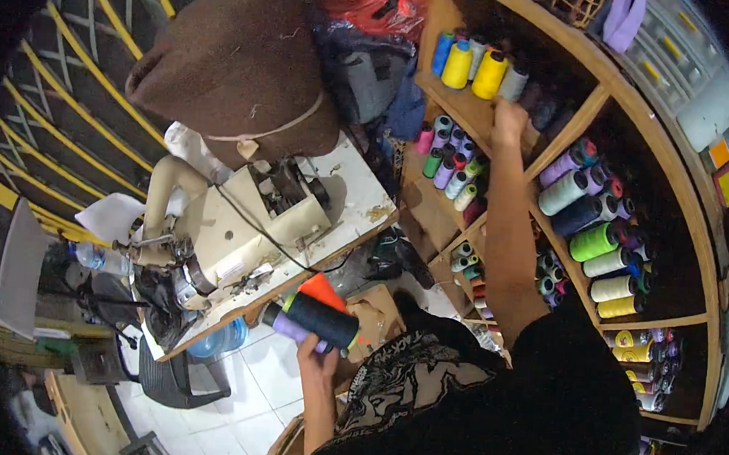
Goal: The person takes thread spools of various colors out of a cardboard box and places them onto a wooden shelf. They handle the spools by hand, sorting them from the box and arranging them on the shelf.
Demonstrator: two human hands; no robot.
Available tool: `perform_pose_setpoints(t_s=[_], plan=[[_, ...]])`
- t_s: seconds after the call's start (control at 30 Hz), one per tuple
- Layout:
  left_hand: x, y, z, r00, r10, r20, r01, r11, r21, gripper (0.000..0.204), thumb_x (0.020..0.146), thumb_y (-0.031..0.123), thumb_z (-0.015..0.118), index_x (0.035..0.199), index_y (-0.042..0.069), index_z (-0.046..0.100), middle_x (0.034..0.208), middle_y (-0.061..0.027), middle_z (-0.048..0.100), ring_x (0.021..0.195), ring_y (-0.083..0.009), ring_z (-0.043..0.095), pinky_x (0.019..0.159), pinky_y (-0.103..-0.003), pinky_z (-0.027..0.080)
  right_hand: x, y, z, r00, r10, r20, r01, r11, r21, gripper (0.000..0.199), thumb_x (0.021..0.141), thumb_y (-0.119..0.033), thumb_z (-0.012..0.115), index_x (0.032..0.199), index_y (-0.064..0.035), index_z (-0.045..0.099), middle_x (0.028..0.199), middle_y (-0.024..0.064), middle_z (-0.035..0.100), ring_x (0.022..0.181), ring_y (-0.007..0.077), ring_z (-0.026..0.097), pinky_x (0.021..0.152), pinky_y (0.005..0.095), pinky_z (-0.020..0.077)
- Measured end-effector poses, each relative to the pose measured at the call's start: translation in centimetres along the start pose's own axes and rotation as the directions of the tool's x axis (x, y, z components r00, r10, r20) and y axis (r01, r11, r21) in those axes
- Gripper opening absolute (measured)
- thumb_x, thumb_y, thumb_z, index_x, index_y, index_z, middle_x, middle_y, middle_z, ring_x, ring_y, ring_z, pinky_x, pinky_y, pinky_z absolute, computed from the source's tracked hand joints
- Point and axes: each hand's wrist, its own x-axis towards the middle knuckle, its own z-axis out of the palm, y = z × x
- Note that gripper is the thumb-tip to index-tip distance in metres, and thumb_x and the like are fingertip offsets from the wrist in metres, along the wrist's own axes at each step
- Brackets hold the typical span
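My left hand [318, 361] is closed around a bunch of thread cones, held in front of my body. Largest among them is a black thread cone [321, 320]; an orange thread cone [324, 291] sticks out beyond it, and a lavender thread cone [290, 325] lies on the near side. My right arm reaches to the upper shelf compartment, where my right hand [510, 122] is closed at the lower end of a grey thread cone [514, 82]. Its fingertips are partly hidden. Beside that cone stand two yellow thread cones [488, 74], with a blue thread cone [442, 54] at the left.
The wooden shelf [597, 104] has compartments with many coloured cones lying or standing. On the left, a sewing machine [251, 220] sits on a white table [357, 195], with brown cloth [232, 66] piled behind. A red plastic bag [372, 4] lies beyond; a water jug [220, 338] is under the table.
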Motion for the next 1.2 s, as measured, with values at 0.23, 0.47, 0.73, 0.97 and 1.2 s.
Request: perform_pose_setpoints(t_s=[0.23, 0.47, 0.73, 0.97, 1.2], plan=[[3.3, 0.4, 7.6, 0.996, -0.008, 0.089, -0.002, 0.994, 0.113, 0.064, 0.071, 0.005, 0.069, 0.126, 0.004, 0.037, 0.115, -0.008, 0.052, 0.108, -0.0234, 0.052, 0.096, -0.038, 0.04, -20.6, -3.0, -5.9, -0.02, -0.225, 0.974, -0.062, 0.973, 0.223, 0.047, 0.084, -0.023, 0.063, 0.121, 0.0015, 0.049, 0.105, 0.012, 0.06, 0.091, 0.0154, 0.058, 0.079, 0.0278, 0.0474], [4.3, 0.2, 10.0, 0.989, -0.122, 0.088, 0.077, 0.913, 0.401, 0.067, 0.071, 0.008, 0.071, 0.127, 0.003, 0.036, 0.117, -0.0087, 0.051, 0.108, -0.0228, 0.051, 0.093, -0.036, 0.041, -25.6, -1.6, -7.1, 0.035, -0.173, 0.984, 0.177, 0.97, 0.164, 0.056, 0.063, -0.034, 0.075, 0.105, 0.0005, 0.06, 0.096, 0.0171, 0.063, 0.089, 0.0241, 0.061, 0.078, 0.0339, 0.0465], [2.8, -0.1, 9.5, 0.964, -0.031, 0.263, -0.034, 0.97, 0.239, 0.069, 0.072, 0.018, 0.072, 0.131, 0.007, 0.037, 0.127, -0.0088, 0.041, 0.117, -0.0228, 0.042, 0.098, -0.037, 0.036, -15.6, -3.6, -6.6, 0.776, -0.13, 0.617, -0.27, 0.816, 0.511, 0.039, 0.071, -0.017, 0.072, 0.103, -0.0007, 0.056, 0.084, 0.0039, 0.06, 0.072, 0.0165, 0.056, 0.07, 0.0269, 0.0463], [1.9, -0.3, 8.3, 0.984, 0.085, 0.157, -0.139, 0.917, 0.373, 0.07, 0.073, 0.016, 0.069, 0.133, 0.008, 0.035, 0.125, -0.011, 0.042, 0.114, -0.0246, 0.045, 0.096, -0.038, 0.038, -1.8, 0.0, -1.9, 0.82, -0.418, -0.39, 0.34, 0.905, -0.255, 0.067, 0.071, -0.021, 0.071, 0.122, 0.0088, 0.04, 0.118, 0.028, 0.047, 0.11, 0.0417, 0.046, 0.096, 0.0437, 0.0348], [1.1, 0.8, 5.0, 0.997, 0.045, 0.067, -0.065, 0.939, 0.337, 0.066, 0.072, 0.014, 0.069, 0.13, 0.004, 0.039, 0.122, -0.0102, 0.045, 0.11, -0.0225, 0.047, 0.093, -0.036, 0.039, 1.8, 4.0, 0.2, 0.907, -0.244, -0.342, 0.173, 0.959, -0.223, 0.071, 0.071, -0.022, 0.072, 0.125, 0.0078, 0.037, 0.122, 0.0275, 0.045, 0.114, 0.0402, 0.043, 0.099, 0.0434, 0.0336]])
